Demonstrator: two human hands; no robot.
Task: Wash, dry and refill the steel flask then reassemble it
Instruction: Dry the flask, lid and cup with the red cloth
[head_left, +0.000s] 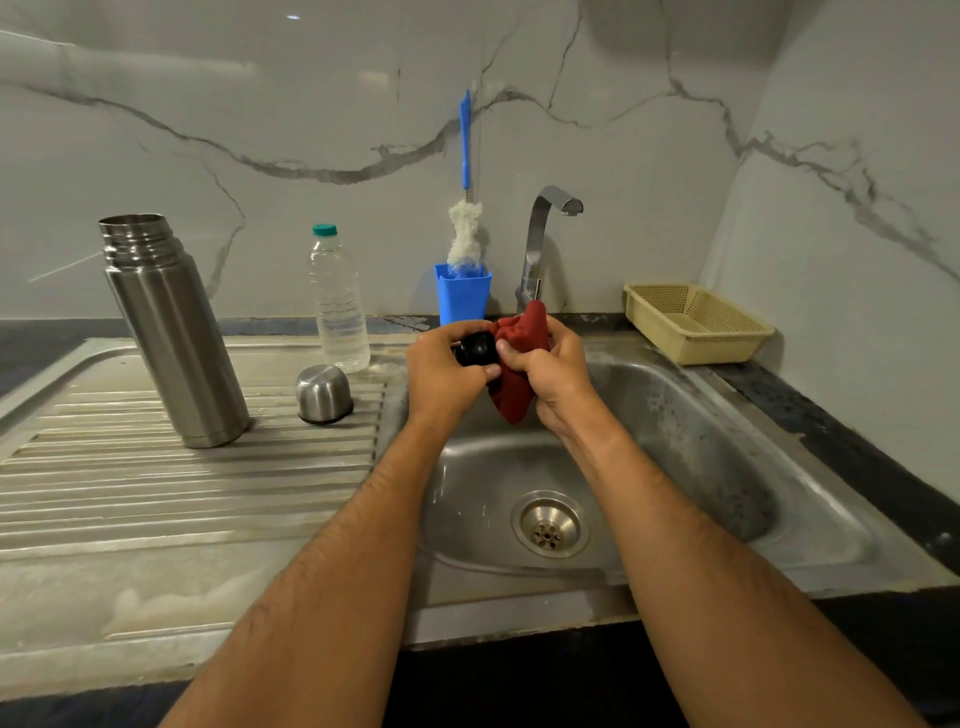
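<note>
The steel flask (174, 332) stands upright and uncapped on the ribbed drainboard (156, 483) at the left. Its steel cup lid (323, 393) rests upside down to the right of it. Above the sink basin (675, 441), my left hand (444, 371) grips a black stopper (475, 349). My right hand (548, 371) holds a bunched red cloth (519, 358) pressed against the stopper's side. Part of the stopper is hidden by my fingers and the cloth.
A clear water bottle with a green cap (337, 301) stands behind the cup lid. A blue holder (462, 293) with a bottle brush (466, 228) sits by the wall, beside the tap (543, 239). A beige plastic basket (693, 322) sits at the back right.
</note>
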